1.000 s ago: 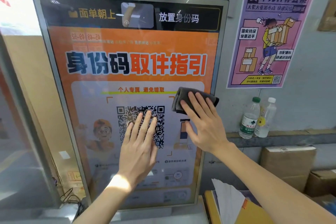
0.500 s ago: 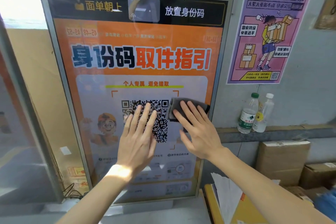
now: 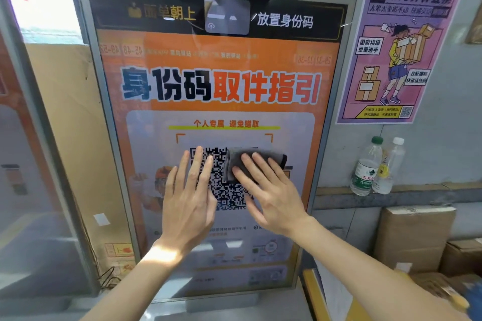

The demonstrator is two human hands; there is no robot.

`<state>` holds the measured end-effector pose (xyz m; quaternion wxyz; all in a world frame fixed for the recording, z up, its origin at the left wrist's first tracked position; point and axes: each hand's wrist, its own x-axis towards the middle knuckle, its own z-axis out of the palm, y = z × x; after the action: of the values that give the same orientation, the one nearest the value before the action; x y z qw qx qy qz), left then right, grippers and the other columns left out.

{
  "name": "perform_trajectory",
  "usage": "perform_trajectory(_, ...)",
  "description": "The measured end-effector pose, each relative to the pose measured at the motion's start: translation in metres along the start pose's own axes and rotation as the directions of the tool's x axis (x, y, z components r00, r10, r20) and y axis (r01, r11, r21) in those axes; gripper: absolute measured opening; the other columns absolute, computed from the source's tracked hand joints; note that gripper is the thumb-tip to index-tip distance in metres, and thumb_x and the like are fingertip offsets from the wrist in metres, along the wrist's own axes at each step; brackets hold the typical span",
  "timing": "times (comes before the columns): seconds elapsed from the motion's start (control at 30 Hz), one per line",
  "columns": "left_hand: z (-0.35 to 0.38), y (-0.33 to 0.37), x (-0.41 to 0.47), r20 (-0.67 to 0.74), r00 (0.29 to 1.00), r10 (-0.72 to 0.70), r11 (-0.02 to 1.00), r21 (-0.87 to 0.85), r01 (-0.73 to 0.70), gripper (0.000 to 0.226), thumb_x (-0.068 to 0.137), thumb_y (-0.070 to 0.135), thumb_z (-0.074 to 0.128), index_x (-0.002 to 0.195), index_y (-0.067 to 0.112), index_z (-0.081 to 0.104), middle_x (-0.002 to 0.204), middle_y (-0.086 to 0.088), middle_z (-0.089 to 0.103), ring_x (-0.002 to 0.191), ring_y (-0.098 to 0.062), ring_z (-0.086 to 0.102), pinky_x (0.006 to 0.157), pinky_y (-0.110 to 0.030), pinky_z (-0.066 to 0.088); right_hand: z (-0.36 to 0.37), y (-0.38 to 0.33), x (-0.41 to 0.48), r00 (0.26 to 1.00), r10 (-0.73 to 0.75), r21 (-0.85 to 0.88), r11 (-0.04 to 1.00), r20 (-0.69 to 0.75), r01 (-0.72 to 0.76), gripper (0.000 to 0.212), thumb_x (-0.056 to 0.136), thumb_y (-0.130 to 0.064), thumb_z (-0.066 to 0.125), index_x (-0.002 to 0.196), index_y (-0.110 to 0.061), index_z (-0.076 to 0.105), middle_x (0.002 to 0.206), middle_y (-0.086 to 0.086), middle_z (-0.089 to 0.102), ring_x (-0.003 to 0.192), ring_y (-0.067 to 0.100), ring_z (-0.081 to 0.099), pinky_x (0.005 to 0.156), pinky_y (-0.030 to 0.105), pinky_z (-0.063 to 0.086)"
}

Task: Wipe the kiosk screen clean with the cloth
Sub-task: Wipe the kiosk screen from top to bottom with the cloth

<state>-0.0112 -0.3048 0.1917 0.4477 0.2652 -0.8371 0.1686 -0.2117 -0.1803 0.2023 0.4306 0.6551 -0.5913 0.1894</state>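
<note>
The cloth, a dark grey folded pad, lies flat against the kiosk screen, pinned under the outstretched fingers of the right hand. Those fingers are fully extended and spread, not curled round anything; they press the cloth to the glass rather than grip it, and its far edge sticks out just beyond the fingertips. A second ago the cloth sat near the screen's right edge, beside the QR code; now it has slid leftward and covers the code's upper right corner, with slight blur along its edges. That reads as a sideways stroke across the middle band of the screen, so the wiping is under way but far from finished: the orange headline area above the fingers and the lower panel below the wrist show no sign of being reached in this pass.

The left hand has stayed put, its fingers open, flat on the glass and holding nothing, its fingertips over the left part of the code, close beside the cloth but not touching it. If the stroke carries on leftward, that hand will probably have to lift clear.

On the wall to the right hang a purple poster and, on a ledge below it, two water bottles.
</note>
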Motion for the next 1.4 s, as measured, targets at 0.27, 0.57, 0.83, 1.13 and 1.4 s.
perform_trajectory(0.27,-0.002,-0.008,-0.002,-0.001,0.999,0.048,0.999,0.005,-0.048,0.077,0.094,0.025,0.046,0.165,0.014,0.020,0.175,-0.006,0.010,0.161,-0.028,0.012,0.126,-0.049,0.022,-0.005,-0.010,0.018,0.996,0.065,0.005,0.998,-0.058,-0.065,0.066,0.103,-0.031,0.055,0.164,-0.018,0.034,0.175,0.009,0.019,0.162,0.027,0.015,0.132,0.047,0.014)
perform_trajectory(0.57,-0.002,-0.014,-0.005,-0.010,0.999,0.048,0.998,-0.044,-0.048,0.075,0.094,0.022,0.044,0.164,0.011,0.021,0.174,-0.006,0.013,0.161,-0.025,0.014,0.125,-0.050,0.026,0.010,-0.027,0.026,0.994,0.055,0.029,0.998,-0.098,-0.053,0.066,0.102,-0.030,0.056,0.164,-0.018,0.035,0.174,0.009,0.021,0.162,0.028,0.016,0.132,0.047,0.013)
perform_trajectory(0.83,-0.010,-0.045,-0.023,-0.041,0.998,-0.051,0.999,0.002,0.052,0.073,0.095,0.019,0.047,0.163,0.006,0.024,0.173,-0.011,0.018,0.160,-0.028,0.016,0.130,-0.046,0.015,0.000,-0.036,0.050,0.989,0.102,0.043,0.994,-0.109,-0.098,0.067,0.101,-0.029,0.056,0.164,-0.017,0.035,0.174,0.010,0.021,0.162,0.028,0.015,0.132,0.047,0.013)
perform_trajectory(1.13,-0.021,-0.073,-0.034,-0.008,0.992,-0.122,0.992,0.012,0.123,0.068,0.098,0.022,0.041,0.161,0.000,0.026,0.171,-0.014,0.021,0.159,-0.027,0.021,0.130,-0.045,0.016,0.010,-0.071,0.097,0.983,0.090,0.072,0.994,-0.160,-0.079,0.066,0.102,-0.029,0.053,0.164,-0.016,0.035,0.174,0.011,0.021,0.163,0.028,0.011,0.133,0.047,0.010)
perform_trajectory(1.4,-0.023,-0.074,-0.036,0.006,0.995,-0.099,0.995,0.016,0.099,0.072,0.097,0.021,0.044,0.163,0.002,0.021,0.173,-0.012,0.016,0.161,-0.026,0.016,0.130,-0.045,0.013,0.028,-0.085,0.050,0.999,0.002,0.043,0.999,-0.043,0.000,0.068,0.102,-0.031,0.055,0.165,-0.019,0.032,0.175,0.007,0.019,0.163,0.025,0.014,0.132,0.045,0.015)
